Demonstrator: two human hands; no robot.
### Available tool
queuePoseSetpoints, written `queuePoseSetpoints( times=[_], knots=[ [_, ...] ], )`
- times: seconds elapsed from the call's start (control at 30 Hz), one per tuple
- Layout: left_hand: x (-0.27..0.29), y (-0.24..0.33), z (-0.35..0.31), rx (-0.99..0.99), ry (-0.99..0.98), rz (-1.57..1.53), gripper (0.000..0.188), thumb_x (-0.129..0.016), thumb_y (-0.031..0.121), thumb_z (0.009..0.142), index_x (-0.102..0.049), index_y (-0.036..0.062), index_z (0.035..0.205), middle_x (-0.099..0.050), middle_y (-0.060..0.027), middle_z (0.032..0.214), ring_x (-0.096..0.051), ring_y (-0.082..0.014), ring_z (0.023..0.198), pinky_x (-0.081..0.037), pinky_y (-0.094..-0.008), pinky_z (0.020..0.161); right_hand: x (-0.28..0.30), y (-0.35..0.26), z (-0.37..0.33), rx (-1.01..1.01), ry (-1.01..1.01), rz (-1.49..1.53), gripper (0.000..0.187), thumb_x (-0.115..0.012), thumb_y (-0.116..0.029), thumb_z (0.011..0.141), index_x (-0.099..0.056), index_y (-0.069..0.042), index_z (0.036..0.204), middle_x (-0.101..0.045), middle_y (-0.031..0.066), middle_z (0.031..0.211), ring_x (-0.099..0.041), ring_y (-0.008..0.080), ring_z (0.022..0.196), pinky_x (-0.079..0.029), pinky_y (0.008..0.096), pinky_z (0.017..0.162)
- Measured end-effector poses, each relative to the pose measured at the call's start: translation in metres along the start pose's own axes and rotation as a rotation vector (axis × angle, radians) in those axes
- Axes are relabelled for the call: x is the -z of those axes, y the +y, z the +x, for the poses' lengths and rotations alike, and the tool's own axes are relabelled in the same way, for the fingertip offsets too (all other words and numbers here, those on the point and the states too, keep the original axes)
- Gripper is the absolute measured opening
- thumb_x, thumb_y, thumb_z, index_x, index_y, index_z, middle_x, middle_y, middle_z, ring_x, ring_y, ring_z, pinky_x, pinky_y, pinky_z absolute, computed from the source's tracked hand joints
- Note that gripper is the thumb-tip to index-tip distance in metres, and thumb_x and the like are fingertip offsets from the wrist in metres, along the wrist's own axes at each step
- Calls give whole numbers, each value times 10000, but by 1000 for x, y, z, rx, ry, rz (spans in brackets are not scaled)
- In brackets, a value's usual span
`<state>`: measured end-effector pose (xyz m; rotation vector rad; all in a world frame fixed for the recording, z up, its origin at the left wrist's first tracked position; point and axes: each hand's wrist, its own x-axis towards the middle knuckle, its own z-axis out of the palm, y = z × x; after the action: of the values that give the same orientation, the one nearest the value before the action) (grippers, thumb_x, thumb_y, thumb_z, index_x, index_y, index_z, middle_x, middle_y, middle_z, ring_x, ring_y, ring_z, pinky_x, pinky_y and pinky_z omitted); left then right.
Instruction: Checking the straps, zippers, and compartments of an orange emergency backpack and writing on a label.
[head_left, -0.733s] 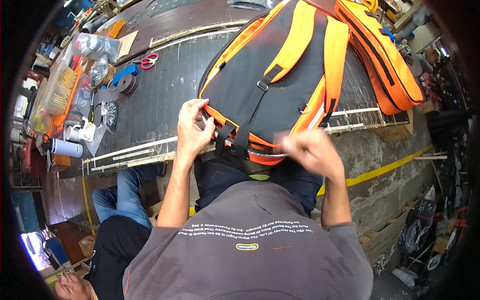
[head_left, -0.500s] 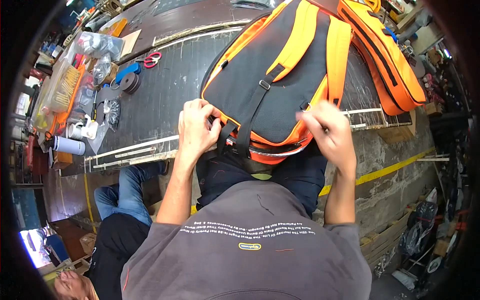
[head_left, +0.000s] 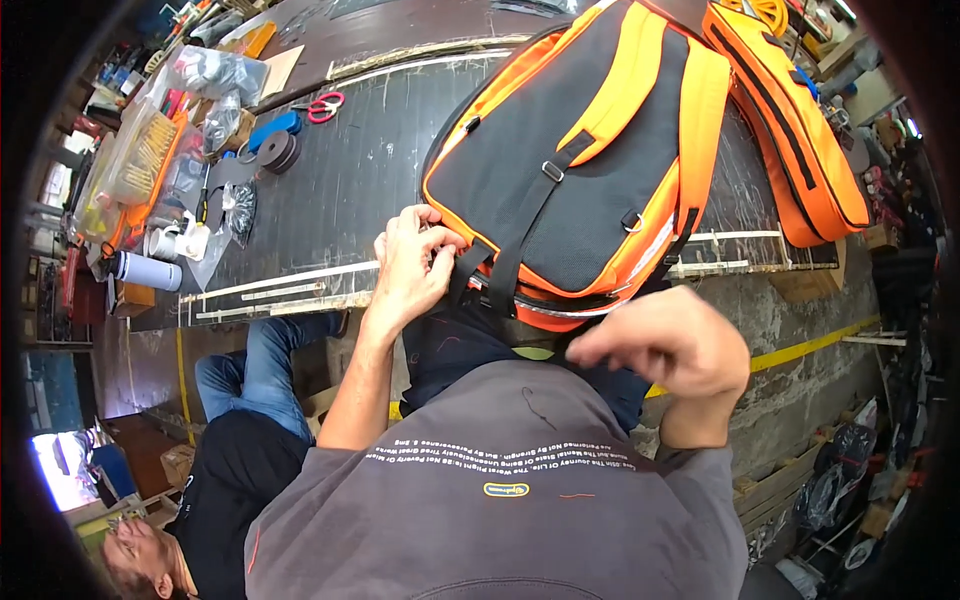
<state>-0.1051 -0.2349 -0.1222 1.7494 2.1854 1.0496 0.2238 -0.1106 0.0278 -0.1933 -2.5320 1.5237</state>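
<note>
An orange and black backpack [head_left: 590, 215] lies back panel up over the front edge of the table, its orange shoulder straps on top. My left hand [head_left: 415, 262] pinches the orange edge at its lower left corner, beside a black webbing strap [head_left: 509, 268]. Raised off the bag, my right hand [head_left: 675, 345] is in front of my shirt, right of the bag's lower end. Its fingers are curled together, and whatever they may hold is hidden. A silver buckle [head_left: 552, 171] sits on the middle strap.
A second orange bag [head_left: 790, 130] lies at the far right. Pink-handled scissors [head_left: 325, 107], dark tape rolls [head_left: 278, 152], a white bottle [head_left: 146, 270] and plastic boxes [head_left: 150, 150] are on the table's left. At lower left is another person in black [head_left: 235, 490].
My right hand has come away from the bag's right side, moving down toward my body. My left hand keeps its pinch at the corner. The whole view has shifted slightly.
</note>
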Motion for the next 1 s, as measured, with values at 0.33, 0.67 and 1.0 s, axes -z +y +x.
queuePoseSetpoints(
  times=[0.33, 0.67, 1.0],
  knots=[
    [-15, 58, -10, -85, -52, 36, 549, -975, 487, 769, -736, 72, 1036, -697, -83, 1037, -649, -296, 1062, -464, -456, 939, -31, 54, -7, -328, 454, -100, 241, -632, -18, 1089, -780, 2, 1278, -768, 59, 864, -704, 102, 747, -553, 271, 668],
    [75, -64, 4, 528, 248, -1337, 181, -758, 242, 1081, -722, 81, 1158, -550, 84, 745, -488, -40, 630, -429, -208, 609, -32, 50, -3, -316, 566, -201, 177, -754, -32, 1012, -808, 0, 1177, -768, 97, 877, -715, 112, 753, -571, 291, 701],
    [13, -77, -9, 375, 347, -681, 247, -730, 76, 1044, -754, 30, 1286, -749, -29, 1183, -671, -118, 1073, -529, -280, 962, -71, 76, 26, -17, 639, -936, 491, -955, -218, 712, -797, -131, 1169, -682, 42, 1160, -637, 295, 981, -563, 431, 866]
  ],
)
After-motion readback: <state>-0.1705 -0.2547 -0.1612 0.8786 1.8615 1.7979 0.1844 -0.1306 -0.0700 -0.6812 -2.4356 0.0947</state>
